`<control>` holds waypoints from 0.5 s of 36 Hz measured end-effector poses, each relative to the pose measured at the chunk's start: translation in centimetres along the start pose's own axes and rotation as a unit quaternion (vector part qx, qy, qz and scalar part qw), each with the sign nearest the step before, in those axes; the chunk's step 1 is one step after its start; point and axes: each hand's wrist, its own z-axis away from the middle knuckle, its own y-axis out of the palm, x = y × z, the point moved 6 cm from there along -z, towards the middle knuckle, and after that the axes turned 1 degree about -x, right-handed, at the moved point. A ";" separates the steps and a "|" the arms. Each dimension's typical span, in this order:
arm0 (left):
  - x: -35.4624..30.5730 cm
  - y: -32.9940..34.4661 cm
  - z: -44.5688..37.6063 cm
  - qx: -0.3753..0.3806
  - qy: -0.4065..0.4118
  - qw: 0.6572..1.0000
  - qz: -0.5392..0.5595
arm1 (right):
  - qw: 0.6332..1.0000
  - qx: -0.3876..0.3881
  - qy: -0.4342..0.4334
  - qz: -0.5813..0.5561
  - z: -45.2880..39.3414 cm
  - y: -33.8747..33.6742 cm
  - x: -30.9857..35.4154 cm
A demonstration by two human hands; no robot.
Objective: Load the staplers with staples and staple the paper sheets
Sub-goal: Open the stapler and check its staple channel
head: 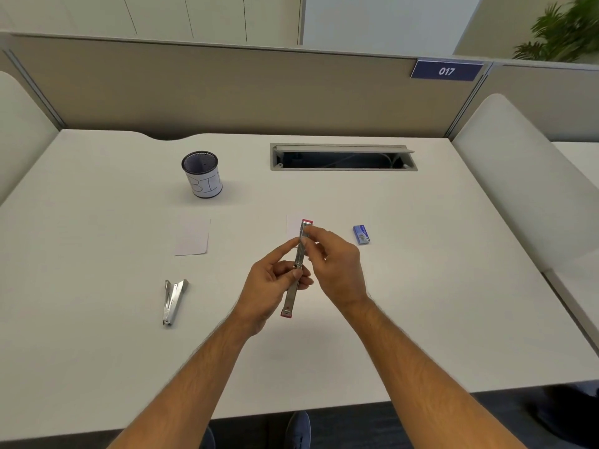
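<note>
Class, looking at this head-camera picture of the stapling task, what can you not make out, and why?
Head view:
- Whether the pink stapler holds staples: its channel is too small, and the right hand and left hand cover parts.
- Small paper sheet: partly hidden behind the stapler.
- Blue staple box: print too small.
- Cup label: wraps out of sight.

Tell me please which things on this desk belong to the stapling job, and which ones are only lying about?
For the job:
- pink stapler, opened out, held in both hands
- silver stapler, lying open on the desk
- blue staple box
- paper sheet on the left
- second sheet, partly hidden behind the pink stapler

Only lying about:
- mesh cup with a handwritten label
- open cable tray
- plant
</note>
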 end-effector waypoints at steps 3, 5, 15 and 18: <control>0.1 -0.3 -0.1 -0.009 -0.003 1.000 -0.010 | 0.993 -0.007 -0.093 0.075 -0.1 -0.7 1.1; 0.2 -0.5 -0.2 -0.011 -0.008 1.000 -0.017 | 0.985 0.004 -0.135 0.111 -0.3 -0.8 1.6; -0.6 -1.1 -0.6 0.009 -0.005 0.999 -0.049 | 0.948 0.119 -0.207 0.208 -2.5 -2.2 2.1; -0.5 -1.0 -0.6 0.005 -0.007 0.999 -0.048 | 0.944 0.150 -0.210 0.207 -2.7 -2.1 2.1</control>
